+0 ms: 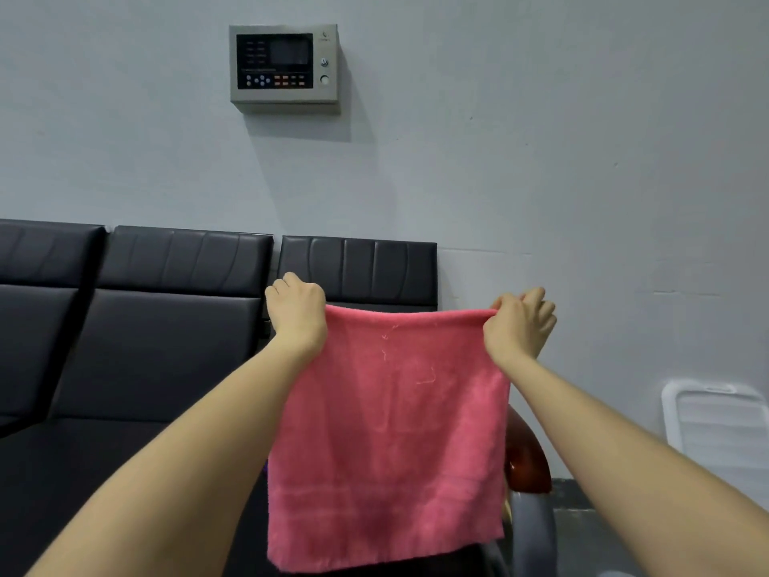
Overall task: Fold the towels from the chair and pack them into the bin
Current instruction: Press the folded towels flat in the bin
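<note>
A pink towel hangs flat in the air in front of me, its top edge stretched level between both hands. My left hand grips the top left corner, fingers curled round the cloth. My right hand pinches the top right corner. The towel's lower edge hangs free near the bottom of the view. Behind it stands a row of black padded chairs. The seat under the towel is hidden, and no bin is in view.
A reddish-brown armrest shows past the towel's right edge. A white slatted plastic lid or crate leans by the wall at the right. A grey control panel is mounted on the pale wall above the chairs.
</note>
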`<state>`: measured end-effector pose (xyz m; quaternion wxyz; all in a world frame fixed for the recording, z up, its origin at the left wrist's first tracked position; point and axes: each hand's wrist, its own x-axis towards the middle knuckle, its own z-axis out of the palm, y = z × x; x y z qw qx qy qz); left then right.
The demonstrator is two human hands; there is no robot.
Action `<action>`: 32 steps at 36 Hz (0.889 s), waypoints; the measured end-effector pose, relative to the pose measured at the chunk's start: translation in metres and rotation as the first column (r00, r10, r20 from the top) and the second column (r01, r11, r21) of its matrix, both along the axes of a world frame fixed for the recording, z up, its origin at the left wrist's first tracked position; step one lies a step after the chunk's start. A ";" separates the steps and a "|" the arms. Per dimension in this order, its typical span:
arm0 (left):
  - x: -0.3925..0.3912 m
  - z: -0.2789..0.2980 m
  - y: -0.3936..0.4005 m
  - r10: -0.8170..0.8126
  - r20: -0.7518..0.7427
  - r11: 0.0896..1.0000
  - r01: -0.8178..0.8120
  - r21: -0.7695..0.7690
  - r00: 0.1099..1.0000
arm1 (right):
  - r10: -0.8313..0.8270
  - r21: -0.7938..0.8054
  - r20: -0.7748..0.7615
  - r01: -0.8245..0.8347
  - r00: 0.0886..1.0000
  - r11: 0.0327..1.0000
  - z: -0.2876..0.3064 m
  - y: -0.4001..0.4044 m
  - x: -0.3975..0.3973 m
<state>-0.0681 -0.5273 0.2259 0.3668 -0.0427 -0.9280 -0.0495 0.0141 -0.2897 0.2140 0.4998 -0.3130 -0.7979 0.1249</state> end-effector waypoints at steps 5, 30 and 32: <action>0.002 0.010 -0.002 -0.059 0.007 0.996 0.059 0.060 0.998 | 0.052 0.046 -0.007 -0.052 0.999 0.998 0.007 -0.001 0.002; 0.002 -0.013 -0.002 -0.083 -0.101 0.996 0.080 -0.035 0.991 | 0.072 0.107 0.223 -0.098 0.972 0.989 -0.003 -0.007 0.011; 0.001 -0.015 -0.004 -0.080 -0.084 0.997 0.079 -0.009 0.993 | 0.038 0.159 0.244 -0.079 0.969 0.984 -0.004 -0.004 0.011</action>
